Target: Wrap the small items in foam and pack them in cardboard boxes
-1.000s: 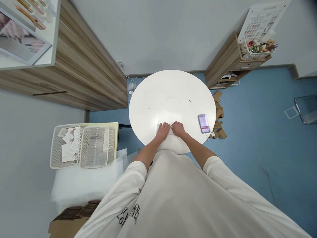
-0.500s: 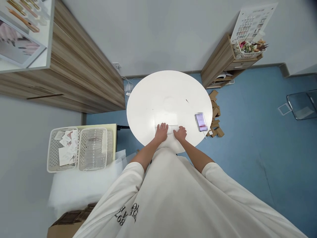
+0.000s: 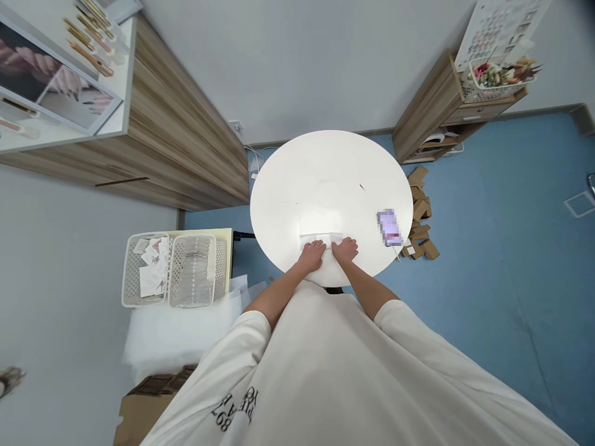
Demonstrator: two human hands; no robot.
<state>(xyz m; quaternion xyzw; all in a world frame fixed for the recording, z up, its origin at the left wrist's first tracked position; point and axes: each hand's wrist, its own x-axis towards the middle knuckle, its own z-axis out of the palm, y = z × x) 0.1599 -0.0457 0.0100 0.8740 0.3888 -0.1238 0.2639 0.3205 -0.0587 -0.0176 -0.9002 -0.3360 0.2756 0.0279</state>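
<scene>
A folded white sheet (image 3: pixel 308 238), soft and slightly see-through at its edges, lies near the front rim of the round white table (image 3: pixel 325 161). My left hand (image 3: pixel 312 256) is on the near side of the sheet, its fingers together and bent over the fold. At the sheet's right end, my right hand (image 3: pixel 345 250) has its thumb against the fold and its fingers curled. Between the two hands a small flat patch stands out on the sheet; what it covers cannot be made out.
A blurred-out phone (image 3: pixel 389 227) with a cable rests at the table's right. Cardboard boxes (image 3: pixel 421 214) lie on the floor beyond. Left, white baskets (image 3: pixel 146 269) hold cards and clear plastic pieces above white sheeting (image 3: pixel 181 331). A wooden cabinet (image 3: pixel 186 118) stands behind.
My left hand has drawn back toward me, its spread fingers now closer together. The right hand stays by the sheet's right end. The whole view has shifted, moving the scene rightward.
</scene>
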